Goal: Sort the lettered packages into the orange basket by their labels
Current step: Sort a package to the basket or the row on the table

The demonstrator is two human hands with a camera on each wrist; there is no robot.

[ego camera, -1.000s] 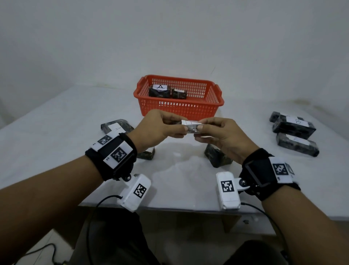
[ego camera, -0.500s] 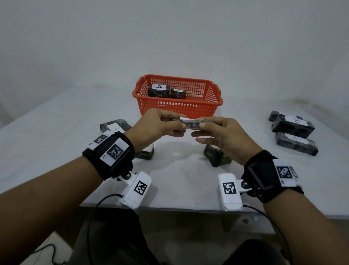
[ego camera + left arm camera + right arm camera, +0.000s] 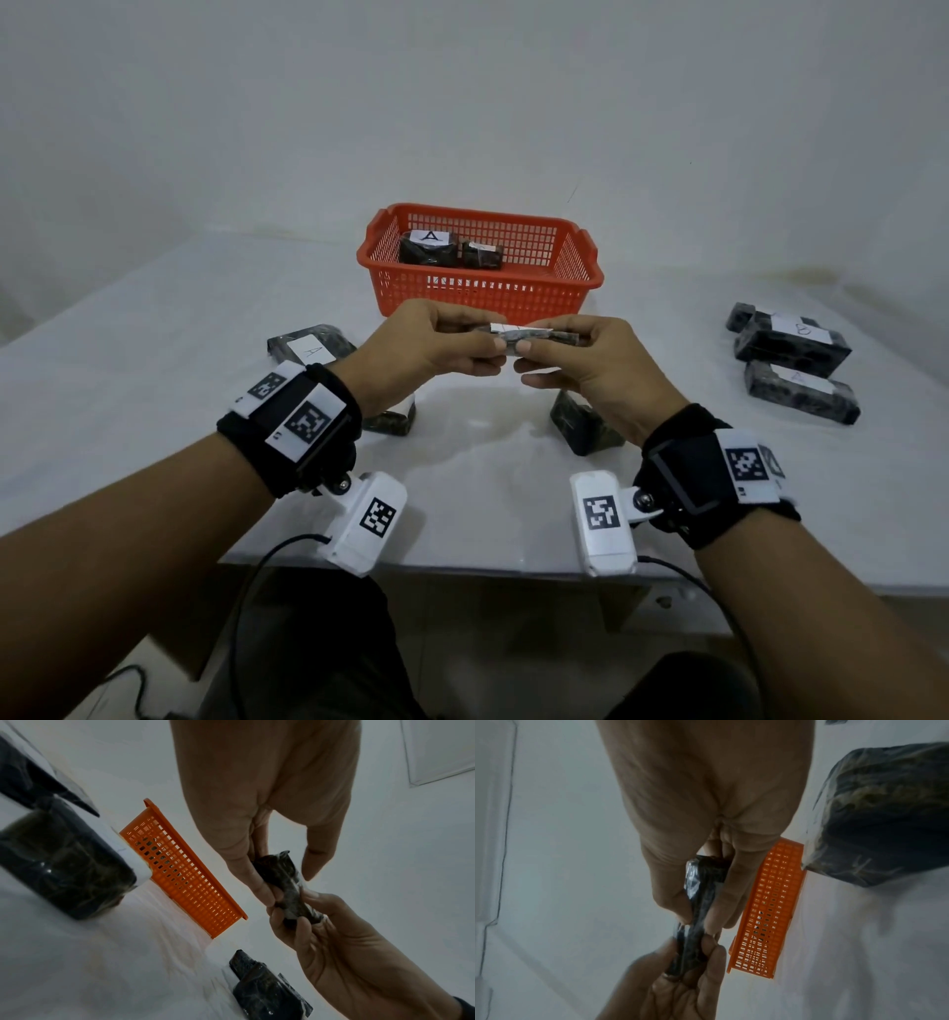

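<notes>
Above the bench point(image 3: 154, 329), before the basket point(image 3: 482, 298), both hands pinch one package point(image 3: 534, 336): left hand point(image 3: 426, 349) on one end, right hand point(image 3: 595, 360) on the other. It looks light, film-wrapped, probably slippery; gripping the ends suits. Two packages point(image 3: 449, 249) lie in the basket, one labelled A.

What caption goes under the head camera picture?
Both hands hold a dark package in front of the orange basket.
</notes>
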